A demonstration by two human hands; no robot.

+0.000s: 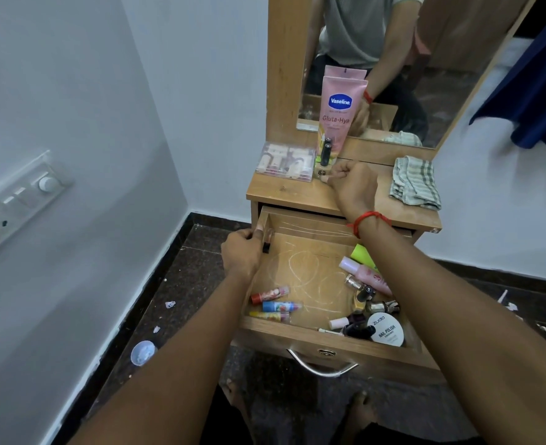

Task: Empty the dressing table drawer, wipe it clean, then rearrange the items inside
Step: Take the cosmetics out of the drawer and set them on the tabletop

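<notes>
The wooden drawer [300, 330] stands pulled out below the dressing table top [289, 194]. Three lip balm sticks [273, 305] lie at its front left. Nail polish bottles [366, 301], a round white remover tub [386, 329] and pink and green bottles [361, 263] crowd its right side. My left hand [243, 252] grips a small dark-based item [266, 247] at the drawer's left wall. My right hand [352, 183] is on the table top, fingers curled around a small bottle [324, 178] beside a pink Vaseline tube [339, 114].
A clear plastic box [286, 162] of small items sits at the table's back left. A folded checked cloth [414, 183] lies at the right. The mirror [393, 59] rises behind. A wall socket panel [15, 203] is on the left wall; scraps and a small cap [142, 353] lie on the dark floor.
</notes>
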